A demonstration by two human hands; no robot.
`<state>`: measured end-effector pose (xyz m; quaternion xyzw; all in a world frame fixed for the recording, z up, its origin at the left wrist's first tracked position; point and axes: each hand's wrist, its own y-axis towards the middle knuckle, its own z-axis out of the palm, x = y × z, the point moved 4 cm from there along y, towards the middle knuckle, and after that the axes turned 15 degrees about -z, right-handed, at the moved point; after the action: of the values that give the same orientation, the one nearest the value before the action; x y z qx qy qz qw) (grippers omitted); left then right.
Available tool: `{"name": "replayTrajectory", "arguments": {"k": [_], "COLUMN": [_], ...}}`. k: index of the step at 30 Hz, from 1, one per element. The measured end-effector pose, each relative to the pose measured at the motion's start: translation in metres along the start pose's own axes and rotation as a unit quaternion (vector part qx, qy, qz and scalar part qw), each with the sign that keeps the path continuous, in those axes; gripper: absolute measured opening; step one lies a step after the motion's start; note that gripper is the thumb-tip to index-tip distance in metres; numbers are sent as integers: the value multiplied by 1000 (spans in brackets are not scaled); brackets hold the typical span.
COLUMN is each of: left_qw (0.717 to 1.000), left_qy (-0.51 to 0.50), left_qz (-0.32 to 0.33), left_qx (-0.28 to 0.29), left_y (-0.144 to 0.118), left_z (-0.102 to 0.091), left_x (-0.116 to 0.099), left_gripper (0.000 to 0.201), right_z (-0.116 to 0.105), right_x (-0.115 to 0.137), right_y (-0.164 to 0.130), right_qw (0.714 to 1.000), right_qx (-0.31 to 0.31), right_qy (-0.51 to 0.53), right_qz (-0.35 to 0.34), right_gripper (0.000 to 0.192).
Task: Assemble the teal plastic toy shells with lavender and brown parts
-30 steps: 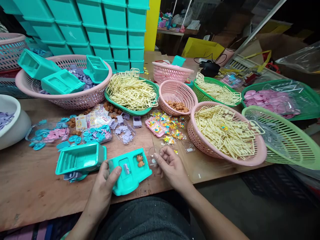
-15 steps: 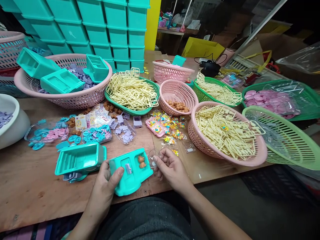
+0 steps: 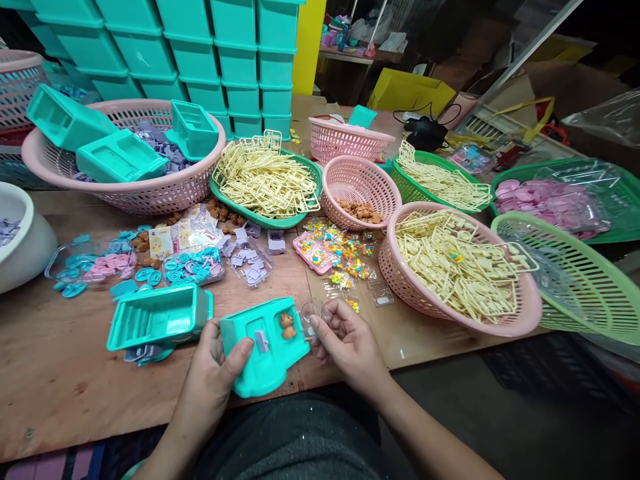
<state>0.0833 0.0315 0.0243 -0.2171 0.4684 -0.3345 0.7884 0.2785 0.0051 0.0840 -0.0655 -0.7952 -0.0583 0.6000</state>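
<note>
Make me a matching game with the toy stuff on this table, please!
Things:
1. teal toy piece
2. little brown bear
3. clear plastic cup
4. cream frames

Places:
A. piled in a pink basket
B. held in the left hand
C. pinched in the right hand
D. sitting on the teal toy piece

Pairs: 1-B, 2-D, 3-C, 4-A

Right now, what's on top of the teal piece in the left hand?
On the teal piece sit a small brown bear figure and a small lilac part. The left hand covers its left edge, so anything there is hidden.
</note>
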Motion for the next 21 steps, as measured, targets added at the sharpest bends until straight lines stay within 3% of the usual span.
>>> {"name": "replayTrajectory", "arguments": {"k": [4, 8, 11, 14, 21], "left_qw": [1000, 998, 999, 1000, 1000], "left_qy": [17, 45, 23, -13, -7], "left_qz": [15, 53, 40, 15, -15], "left_qx": [-8, -10, -5, -6, 18], "left_y": [-4, -5, -2, 3, 12], "left_z": [4, 7, 8, 5, 0], "left_x": [-2, -4, -4, -2, 0], "left_gripper": [67, 65, 64, 63, 66], "right_z": [-1, 6, 5, 0, 3], "right_x": [-6, -29, -41, -37, -15], "right_y": [6, 4, -2, -6, -5], "right_qw": [998, 994, 998, 999, 999], "right_qx": [7, 61, 20, -38, -12], "right_qy": [-52, -78, -52, -17, -13], "right_qz": [-15, -35, -33, -16, -35], "right_gripper": [36, 36, 33, 34, 28]}}
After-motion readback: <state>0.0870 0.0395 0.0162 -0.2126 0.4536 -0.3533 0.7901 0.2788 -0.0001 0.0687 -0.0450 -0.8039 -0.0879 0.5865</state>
